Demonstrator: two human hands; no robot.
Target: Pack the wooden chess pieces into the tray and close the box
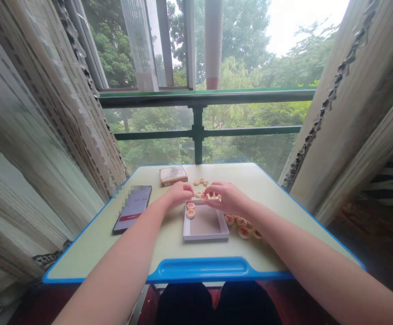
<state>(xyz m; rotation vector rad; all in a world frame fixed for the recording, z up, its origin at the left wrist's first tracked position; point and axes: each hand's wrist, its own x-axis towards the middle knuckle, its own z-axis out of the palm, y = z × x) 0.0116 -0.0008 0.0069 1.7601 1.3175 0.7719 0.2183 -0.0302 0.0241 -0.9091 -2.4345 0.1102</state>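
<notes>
A shallow white box [206,237] stands near the middle of the table, with two round red-marked pieces [191,210] in its upper left corner. My left hand [179,194] is at the box's far left corner, its fingers curled and pointing right; whether it holds anything is hidden. Over the box's far right edge, my right hand [228,196] reaches left with its fingers bent around the pieces [203,196] behind the box. What its fingertips hold, if anything, is too small to tell. More round pieces [243,232] lie right of the box, partly under my right forearm.
A lidded patterned box [173,175] sits at the back left of the table [115,262]. A phone [133,210] lies on the left side. Several loose pieces [201,182] are farther back. A blue tray edge [203,267] runs along the front.
</notes>
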